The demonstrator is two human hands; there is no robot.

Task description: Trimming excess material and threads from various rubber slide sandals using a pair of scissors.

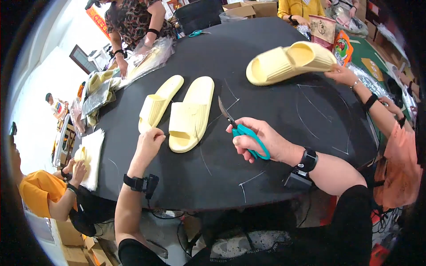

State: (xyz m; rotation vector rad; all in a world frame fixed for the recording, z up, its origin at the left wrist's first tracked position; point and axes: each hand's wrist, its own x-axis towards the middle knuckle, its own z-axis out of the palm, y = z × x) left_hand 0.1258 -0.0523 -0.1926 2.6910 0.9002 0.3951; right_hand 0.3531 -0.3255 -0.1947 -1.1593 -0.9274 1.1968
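Yellow slippers (188,115) nearer surface's (266,102) left edge, probably light, soft, graspable by straps (153,107); left hand (148,144) pinched, contents unclear; right hand (274,141) gripping scissors (240,131).

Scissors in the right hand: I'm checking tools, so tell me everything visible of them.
The scissors have teal, plastic-looking handles, partly hidden by the right hand gripping them, and dark, metallic-looking blades tapering to a point. They are over the black table, blades slanting toward the picture's upper left; whether these are fully shut is hard to tell.
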